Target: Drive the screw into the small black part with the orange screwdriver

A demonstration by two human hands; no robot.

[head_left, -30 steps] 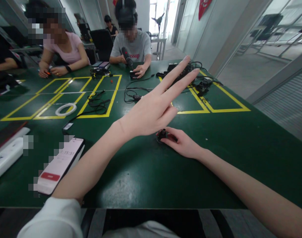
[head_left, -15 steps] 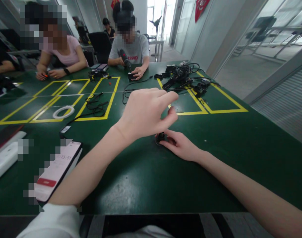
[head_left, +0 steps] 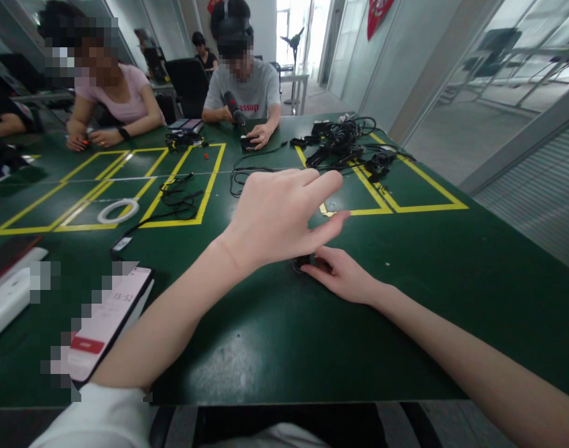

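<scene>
My left hand hovers above the green table, palm down, its fingers loosely curled and apart with nothing in them. Just below it my right hand rests on the table, fingers closed round a small black object, most of which is hidden under my left hand. A tangle of black cables lies farther back inside a yellow-taped square.
A phone lies at the left front beside a white device. A white ring and a loose black cable sit in the taped squares. Two people work at the far edge, one holding a black tool.
My left hand, raised with fingers stretched out a second ago, has curled its fingers and come down over the small black object. My right hand has stayed in place.
</scene>
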